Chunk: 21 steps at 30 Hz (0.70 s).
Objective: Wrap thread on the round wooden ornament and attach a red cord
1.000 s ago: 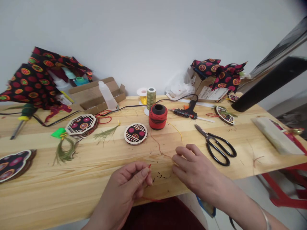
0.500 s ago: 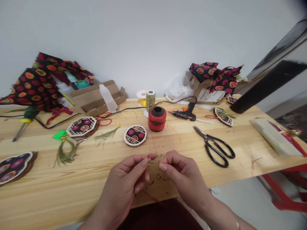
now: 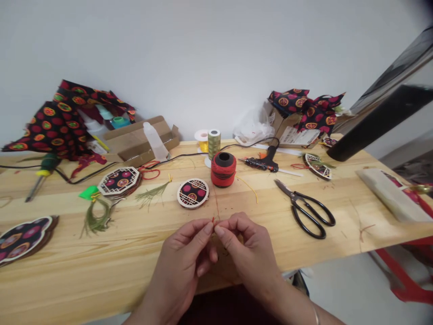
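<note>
My left hand (image 3: 184, 264) and my right hand (image 3: 248, 253) meet over the near edge of the wooden table (image 3: 101, 253), fingertips pinched together on a thin red thread (image 3: 215, 208). The thread runs away from my fingers to a red spool (image 3: 223, 169) standing upright just beyond them. A round fretwork disc with patterned cloth (image 3: 192, 193) lies left of the spool. Black scissors (image 3: 306, 208) rest to the right of my right hand.
A black glue gun (image 3: 262, 162) and its cable lie behind the spool. Green and yellow thread spools (image 3: 213, 142) stand at the back. An octagonal fretwork piece (image 3: 119, 181), green feathers (image 3: 96, 215), a cardboard box (image 3: 135, 140) and patterned cloth (image 3: 61, 122) sit left.
My right hand came in from flat on the table at the right and pinched the thread. Both hands now meet fingertip to fingertip.
</note>
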Available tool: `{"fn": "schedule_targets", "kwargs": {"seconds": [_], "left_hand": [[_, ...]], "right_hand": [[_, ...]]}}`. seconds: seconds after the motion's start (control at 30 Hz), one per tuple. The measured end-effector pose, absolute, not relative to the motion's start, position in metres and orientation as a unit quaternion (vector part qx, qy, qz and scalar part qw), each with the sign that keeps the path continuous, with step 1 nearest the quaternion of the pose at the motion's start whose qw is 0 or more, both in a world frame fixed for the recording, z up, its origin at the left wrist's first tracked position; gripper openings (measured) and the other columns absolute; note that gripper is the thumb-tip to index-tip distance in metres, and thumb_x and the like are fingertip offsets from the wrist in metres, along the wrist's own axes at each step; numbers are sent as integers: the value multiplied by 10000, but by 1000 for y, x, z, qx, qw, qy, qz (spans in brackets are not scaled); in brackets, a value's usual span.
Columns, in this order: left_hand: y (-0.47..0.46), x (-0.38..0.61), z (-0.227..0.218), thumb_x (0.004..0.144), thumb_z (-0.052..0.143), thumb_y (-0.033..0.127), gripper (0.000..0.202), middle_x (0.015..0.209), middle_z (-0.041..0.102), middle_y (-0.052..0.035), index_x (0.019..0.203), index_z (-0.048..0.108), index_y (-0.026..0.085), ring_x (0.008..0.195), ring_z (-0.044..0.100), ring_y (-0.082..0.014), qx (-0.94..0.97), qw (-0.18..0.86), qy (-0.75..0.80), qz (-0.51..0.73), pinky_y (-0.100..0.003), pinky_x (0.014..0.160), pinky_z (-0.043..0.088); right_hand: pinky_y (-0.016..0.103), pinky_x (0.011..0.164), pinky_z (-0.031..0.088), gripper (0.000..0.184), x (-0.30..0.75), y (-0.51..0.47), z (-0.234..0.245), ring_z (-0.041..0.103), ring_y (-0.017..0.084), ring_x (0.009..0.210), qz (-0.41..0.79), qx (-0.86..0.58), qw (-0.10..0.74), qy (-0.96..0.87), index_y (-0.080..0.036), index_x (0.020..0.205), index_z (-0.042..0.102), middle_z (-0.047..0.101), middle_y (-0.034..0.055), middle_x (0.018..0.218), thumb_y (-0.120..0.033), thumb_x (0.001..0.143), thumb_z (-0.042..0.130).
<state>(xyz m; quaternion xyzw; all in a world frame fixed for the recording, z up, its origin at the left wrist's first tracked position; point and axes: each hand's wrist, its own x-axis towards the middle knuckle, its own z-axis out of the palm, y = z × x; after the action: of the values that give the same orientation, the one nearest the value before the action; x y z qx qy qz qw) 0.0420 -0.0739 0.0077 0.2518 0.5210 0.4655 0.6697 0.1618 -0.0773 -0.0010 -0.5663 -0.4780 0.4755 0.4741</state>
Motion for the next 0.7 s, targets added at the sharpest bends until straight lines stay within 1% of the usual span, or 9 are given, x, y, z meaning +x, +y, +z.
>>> {"fn": "schedule_targets", "kwargs": {"seconds": [0.2,0.37,0.53,0.7], "left_hand": [[-74,42,5,638,766,280,180,513,612,-3,734,710,138,404,476,-77,257,654,529,475,-126,306,301],[-75,42,4,686,737,280,160,495,602,2,745,705,135,412,480,-82,273,661,520,468,-138,322,329],[-77,40,2,678,742,272,145,536,599,7,692,692,137,416,474,-73,273,657,523,469,-143,332,337],[-75,40,5,659,749,276,154,548,589,7,677,701,131,416,469,-67,280,652,532,462,-142,332,329]], "right_hand": [[277,671,412,134,161,-80,-3,529,142,690,438,-570,476,-507,-171,656,624,591,5,685,-226,776,597],[290,692,411,145,160,-81,-2,530,159,724,403,-568,475,-538,-183,648,601,594,1,627,-172,792,588],[292,678,413,159,161,-80,0,523,163,731,379,-567,472,-558,-184,633,596,606,9,640,-112,774,588],[290,669,411,160,163,-78,-1,517,161,728,357,-566,475,-571,-182,631,593,601,6,644,-86,758,595]]}}
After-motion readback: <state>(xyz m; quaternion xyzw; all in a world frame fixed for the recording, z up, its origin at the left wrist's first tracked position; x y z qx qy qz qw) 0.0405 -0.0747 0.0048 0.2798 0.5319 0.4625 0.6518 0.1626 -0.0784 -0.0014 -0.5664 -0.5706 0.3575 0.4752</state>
